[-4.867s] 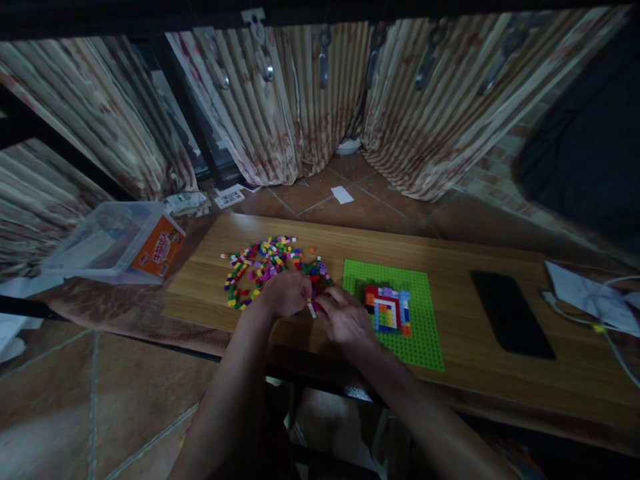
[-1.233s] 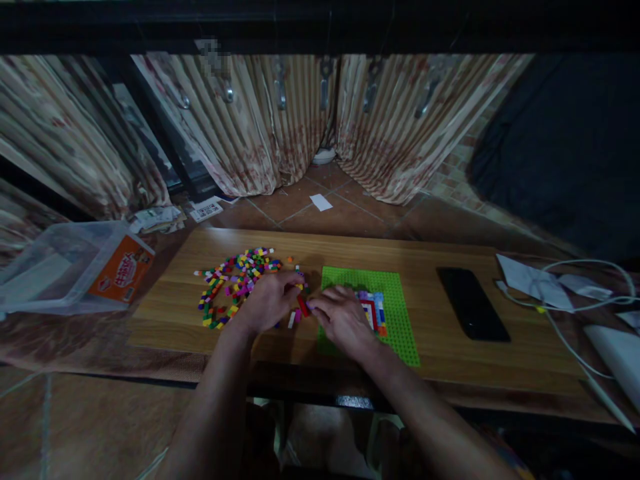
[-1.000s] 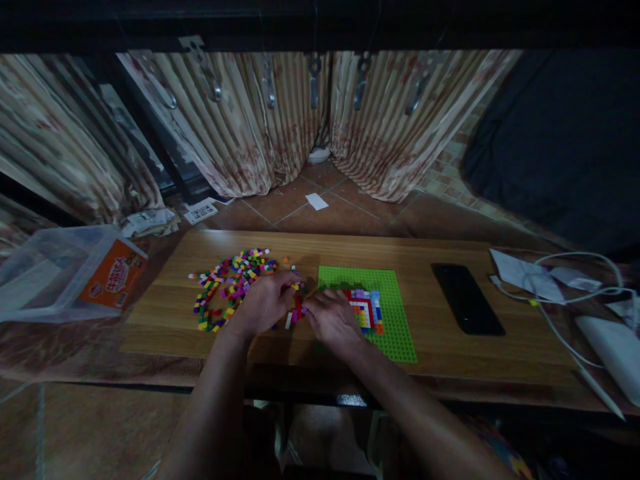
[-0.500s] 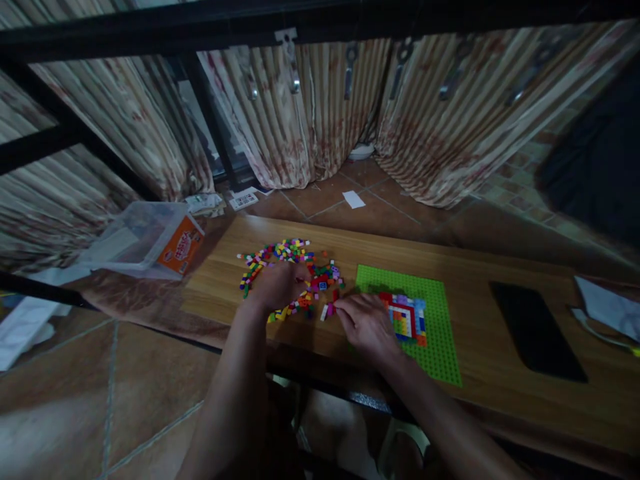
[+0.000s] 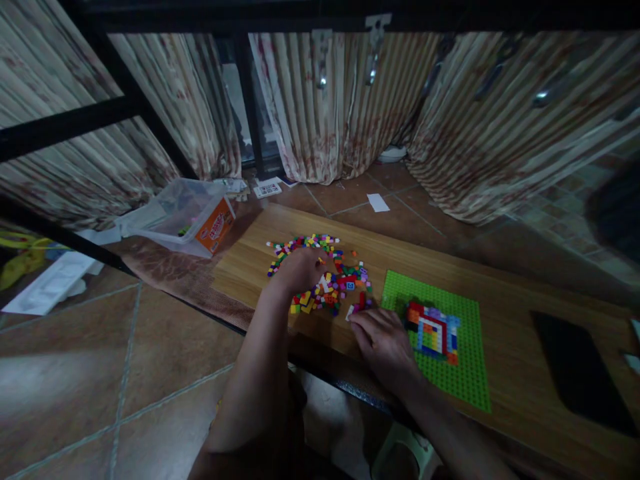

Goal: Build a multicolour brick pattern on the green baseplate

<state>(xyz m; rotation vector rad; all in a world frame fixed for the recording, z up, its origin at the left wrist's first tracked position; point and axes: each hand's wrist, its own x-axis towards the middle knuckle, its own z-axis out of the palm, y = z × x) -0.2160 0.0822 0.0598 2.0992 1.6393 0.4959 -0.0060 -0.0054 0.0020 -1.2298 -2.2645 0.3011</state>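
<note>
Left hand (image 5: 300,270) has moved out, fingers spread over the loose brick pile (image 5: 325,280); right hand (image 5: 383,340) stays curled beside the green baseplate (image 5: 465,380), grip unclear.

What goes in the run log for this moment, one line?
left hand: on loose bricks | right hand: on table beside green baseplate | brick pattern: on baseplate | grasp: cannot tell

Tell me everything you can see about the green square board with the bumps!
The flat bright green studded plastic baseplate lies on the wooden table, right of the loose pile of small coloured bricks. A square pattern of nested coloured bricks, red, blue, white, orange and yellow, sits on its near-left part. The right hand rests at its left edge.
</note>
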